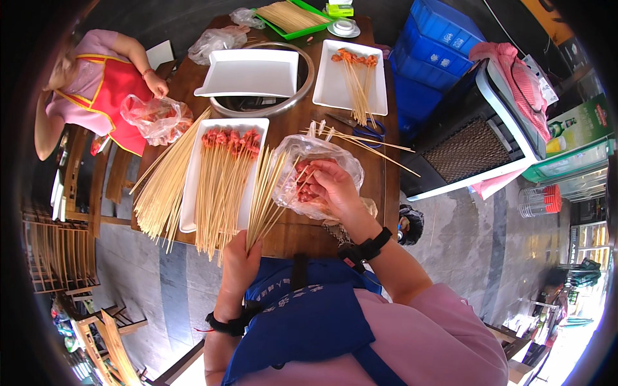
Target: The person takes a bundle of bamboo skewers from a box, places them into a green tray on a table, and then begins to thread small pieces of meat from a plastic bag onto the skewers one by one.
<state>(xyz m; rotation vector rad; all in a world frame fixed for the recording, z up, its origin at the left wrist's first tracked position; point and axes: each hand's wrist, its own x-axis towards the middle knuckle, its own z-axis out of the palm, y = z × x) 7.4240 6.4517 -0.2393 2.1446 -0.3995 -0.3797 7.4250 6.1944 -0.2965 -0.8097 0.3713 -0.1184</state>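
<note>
My left hand [241, 260] is closed around the lower ends of a bundle of bamboo skewers [266, 193], which fans upward. Over an open clear plastic bag [343, 149] of raw red meat pieces [305, 193], my right hand [335, 186] has thumb and fingers pinched at the meat, near the tip of a skewer. Whether it grips a piece is hard to see. Left of the bag, a white tray [189, 212] holds rows of skewers with red meat [231, 142] at their far ends. A large fan of bare skewers [166, 193] lies at that tray's left side.
Across the table [391, 169] stand an empty white tray [253, 72] on a round metal rim [301, 96] and another tray [328, 96] with meat skewers. Blue-handled scissors [374, 135] and loose skewers lie right. A person in a red apron [128, 89] handles a plastic bag at left.
</note>
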